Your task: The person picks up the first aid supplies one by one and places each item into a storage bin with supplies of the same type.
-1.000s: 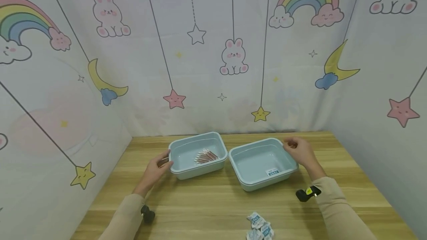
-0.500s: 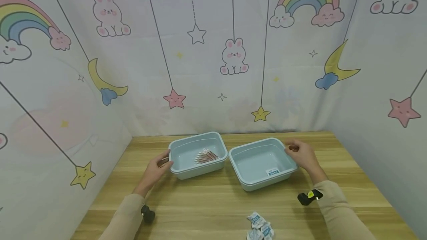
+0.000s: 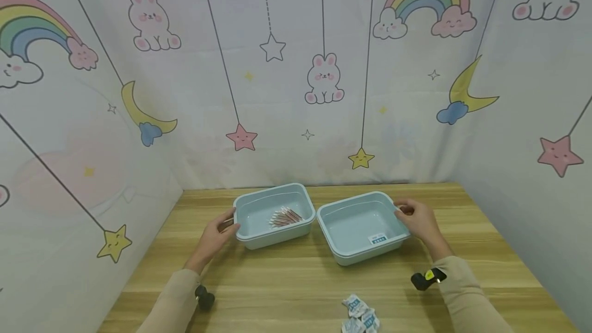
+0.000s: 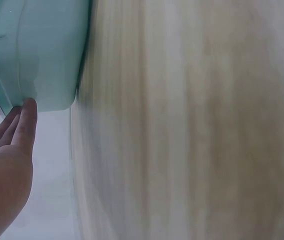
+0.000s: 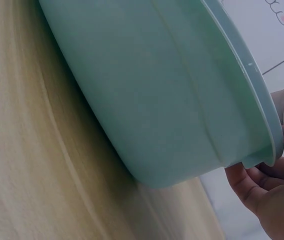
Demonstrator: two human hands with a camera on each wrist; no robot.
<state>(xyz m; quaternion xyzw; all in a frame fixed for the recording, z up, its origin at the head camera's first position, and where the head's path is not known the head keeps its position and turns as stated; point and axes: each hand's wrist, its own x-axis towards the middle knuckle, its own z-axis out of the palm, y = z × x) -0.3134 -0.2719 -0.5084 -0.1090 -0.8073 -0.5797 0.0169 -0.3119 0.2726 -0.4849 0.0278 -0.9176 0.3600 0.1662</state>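
Observation:
Two light blue plastic bins stand side by side on the wooden table. The left bin [image 3: 254, 220] contains a small pile of cotton swabs [image 3: 287, 217] with brownish sticks and white tips. One small white-and-blue packet [image 3: 377, 239] lies in the right bin [image 3: 342, 222]. My left hand [image 3: 216, 236] grips the left bin's outer side, thumb at the rim, fingers [image 4: 28, 120] against the wall below. At the far bin's right side, my right hand [image 3: 420, 221] holds the rim, thumb above and fingers [image 5: 242, 185] curled beneath the lip.
Several crumpled white-and-blue packets [image 3: 358, 315] lie near the table's front edge. Patterned white cloth [image 3: 277, 163] encloses the wooden table [image 3: 277, 287] at the back and both sides. Wrist cameras are strapped below both hands.
My right hand has slid slightly toward me along the right bin's rim. The left hand, both bins and the packets have stayed in place.

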